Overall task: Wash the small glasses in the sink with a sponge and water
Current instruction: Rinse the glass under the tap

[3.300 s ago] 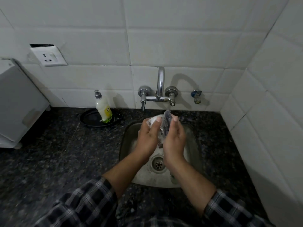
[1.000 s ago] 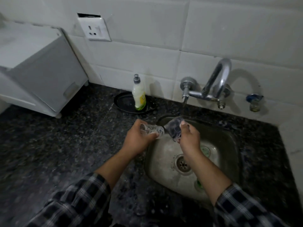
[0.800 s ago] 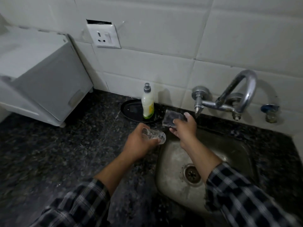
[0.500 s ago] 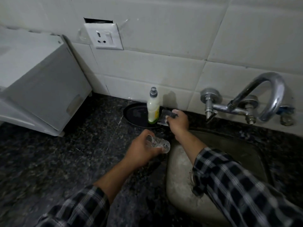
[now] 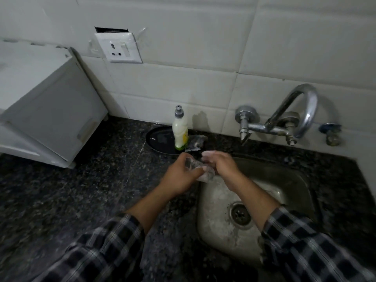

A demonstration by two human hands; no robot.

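Note:
My left hand [image 5: 179,178] grips a small clear glass [image 5: 198,169], held on its side over the left rim of the steel sink [image 5: 284,174]. My right hand [image 5: 222,165] is right beside the glass's open end and holds nothing; its fingertips are blurred, so contact with the glass is unclear. The dark sponge [image 5: 196,142] lies on the edge of a black plate [image 5: 157,140], just behind both hands. No water runs from the tap [image 5: 295,119].
A dish soap bottle [image 5: 180,131] stands on the black plate. A white appliance [image 5: 44,119] sits on the dark granite counter [image 5: 71,200] at left. A wall socket [image 5: 119,47] is above it. The drain [image 5: 241,213] lies mid-sink.
My right hand carried the sponge to the black plate, let it go beside the bottle, and came back to the glass. My left hand kept hold of the glass.

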